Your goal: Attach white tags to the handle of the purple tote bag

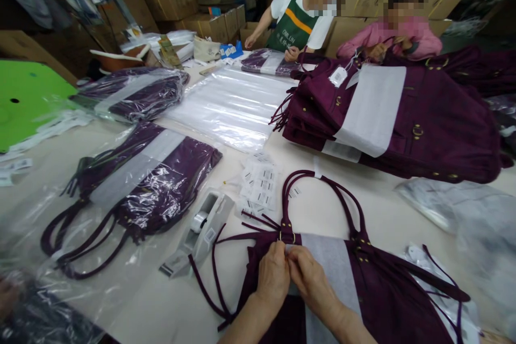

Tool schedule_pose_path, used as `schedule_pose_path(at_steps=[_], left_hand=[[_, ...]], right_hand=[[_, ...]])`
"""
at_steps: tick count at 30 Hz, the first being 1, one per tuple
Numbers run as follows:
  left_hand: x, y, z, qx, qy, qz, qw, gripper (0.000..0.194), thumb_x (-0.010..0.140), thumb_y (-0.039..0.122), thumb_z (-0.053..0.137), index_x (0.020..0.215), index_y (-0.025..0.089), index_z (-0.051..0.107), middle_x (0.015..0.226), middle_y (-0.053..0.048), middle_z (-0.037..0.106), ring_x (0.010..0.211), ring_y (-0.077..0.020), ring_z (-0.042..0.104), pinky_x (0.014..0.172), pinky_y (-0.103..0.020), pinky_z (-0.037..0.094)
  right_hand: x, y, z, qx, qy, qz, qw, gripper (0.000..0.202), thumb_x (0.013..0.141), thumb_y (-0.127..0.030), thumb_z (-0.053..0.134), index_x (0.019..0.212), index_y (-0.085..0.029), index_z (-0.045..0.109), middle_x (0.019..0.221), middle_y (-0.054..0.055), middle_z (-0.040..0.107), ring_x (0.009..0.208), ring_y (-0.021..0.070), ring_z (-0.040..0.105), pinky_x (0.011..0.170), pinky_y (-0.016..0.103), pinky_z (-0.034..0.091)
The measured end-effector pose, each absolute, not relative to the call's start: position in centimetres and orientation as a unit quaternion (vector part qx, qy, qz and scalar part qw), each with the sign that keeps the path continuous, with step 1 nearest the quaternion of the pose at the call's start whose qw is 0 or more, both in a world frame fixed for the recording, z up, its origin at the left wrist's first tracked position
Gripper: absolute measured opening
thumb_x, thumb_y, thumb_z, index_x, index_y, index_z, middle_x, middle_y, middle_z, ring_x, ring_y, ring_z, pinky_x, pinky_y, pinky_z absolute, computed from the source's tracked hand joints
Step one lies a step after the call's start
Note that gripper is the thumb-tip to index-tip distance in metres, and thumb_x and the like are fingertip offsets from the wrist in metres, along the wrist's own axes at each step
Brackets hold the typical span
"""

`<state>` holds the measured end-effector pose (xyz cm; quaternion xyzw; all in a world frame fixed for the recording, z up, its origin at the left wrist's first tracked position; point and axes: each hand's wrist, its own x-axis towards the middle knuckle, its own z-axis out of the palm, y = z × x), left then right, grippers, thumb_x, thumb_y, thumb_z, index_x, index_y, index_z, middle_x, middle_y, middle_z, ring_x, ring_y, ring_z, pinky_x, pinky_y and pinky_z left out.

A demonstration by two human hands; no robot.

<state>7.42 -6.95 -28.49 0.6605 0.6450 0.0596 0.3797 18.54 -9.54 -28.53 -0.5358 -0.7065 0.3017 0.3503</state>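
Observation:
A dark purple handbag (387, 285) lies flat before me, with a white paper band (328, 250) wrapped around its middle and its handles pointing away. My left hand (274, 274) and my right hand (308, 274) meet at the bag's top edge, just below the left handle ring. Both have their fingers pinched together around something small; the fingers hide most of it, so I cannot make out what it is. Beside the bag on the left stands a grey tape dispenser (205, 226). Label sheets (260, 185) lie beyond it.
A plastic-wrapped purple bag (161, 172) lies at left, another (137, 91) behind it. Clear plastic sleeves (234, 102) are spread mid-table. Stacked purple bags (443, 118) stand at right. Two people work across the table: one in a green apron (292, 27), one in a pink top (427, 43).

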Motion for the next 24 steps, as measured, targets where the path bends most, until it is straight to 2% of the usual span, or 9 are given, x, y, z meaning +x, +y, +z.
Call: schedule_pose_path(at_steps=[2,5,8,11,16,19,21,24], left_hand=[[7.4,-6.9,-28.6,0.665,0.638,0.062,0.383,0.02,0.077,0.008,0.033,0.079,0.016,0.051,0.081,-0.007,0.058,0.073,-0.0182,0.054,0.065,-0.028,0.038],[7.4,-6.8,-28.7,0.664,0.635,0.064,0.39,0.018,0.077,0.009,0.034,0.078,0.016,0.051,0.08,-0.007,0.058,0.073,-0.0177,0.054,0.065,-0.028,0.038],[7.4,-6.8,-28.7,0.668,0.632,0.053,0.388,0.02,0.079,0.01,0.032,0.08,0.016,0.051,0.082,-0.007,0.058,0.075,-0.0174,0.054,0.066,-0.028,0.039],[7.1,-6.9,-28.6,0.68,0.616,0.052,0.394,0.021,0.081,0.012,0.03,0.083,0.015,0.051,0.084,-0.008,0.057,0.076,-0.0177,0.053,0.069,-0.029,0.041],[5.7,-7.6,-29.3,0.7,0.549,0.155,0.43,0.028,0.081,0.013,0.027,0.094,0.012,0.051,0.085,-0.01,0.056,0.079,-0.0173,0.053,0.073,-0.031,0.044],[5.2,-7.8,-30.3,0.674,0.555,0.227,0.432,0.034,0.08,0.013,0.026,0.103,0.012,0.05,0.079,-0.006,0.055,0.066,-0.0132,0.051,0.063,-0.027,0.044],[5.2,-7.6,-30.6,0.644,0.563,0.261,0.447,0.039,0.081,0.015,0.026,0.115,0.014,0.044,0.075,-0.003,0.053,0.058,-0.0103,0.048,0.056,-0.023,0.042],[5.4,-7.1,-30.5,0.584,0.578,0.281,0.496,0.051,0.083,0.02,0.028,0.133,0.016,0.017,0.069,0.002,0.051,0.051,-0.0083,0.046,0.05,-0.02,0.039]], right_hand=[[18.3,-9.5,-28.8,-0.546,-0.669,0.342,0.372,0.013,0.086,-0.017,0.035,0.086,-0.021,0.048,0.083,0.004,0.058,0.075,0.0133,0.057,0.068,0.025,0.049],[17.8,-9.4,-29.5,-0.589,-0.593,0.397,0.379,0.011,0.084,-0.024,0.039,0.082,-0.02,0.049,0.073,0.002,0.058,0.063,0.0126,0.056,0.058,0.024,0.047],[17.3,-9.1,-30.3,-0.627,-0.517,0.439,0.383,0.015,0.082,-0.033,0.041,0.075,-0.02,0.046,0.059,-0.002,0.051,0.051,0.0119,0.05,0.049,0.024,0.042],[17.0,-8.8,-30.8,-0.636,-0.466,0.467,0.4,0.02,0.079,-0.038,0.044,0.071,-0.02,0.045,0.057,-0.003,0.047,0.051,0.0111,0.047,0.048,0.023,0.039],[17.0,-8.3,-30.6,-0.603,-0.36,0.572,0.424,0.032,0.072,-0.05,0.05,0.067,-0.02,0.042,0.046,-0.008,0.038,0.038,0.0067,0.032,0.036,0.02,0.025],[17.1,-8.1,-30.4,-0.592,-0.314,0.613,0.419,0.04,0.068,-0.059,0.053,0.068,-0.02,0.042,0.04,-0.01,0.035,0.034,0.0053,0.026,0.034,0.018,0.02],[17.2,-8.0,-30.3,-0.594,-0.301,0.618,0.418,0.045,0.065,-0.062,0.055,0.071,-0.019,0.045,0.04,-0.01,0.038,0.034,0.0052,0.028,0.035,0.018,0.022],[17.4,-8.0,-30.2,-0.59,-0.296,0.628,0.412,0.049,0.063,-0.063,0.058,0.075,-0.016,0.05,0.044,-0.007,0.045,0.037,0.0064,0.036,0.039,0.02,0.029]])
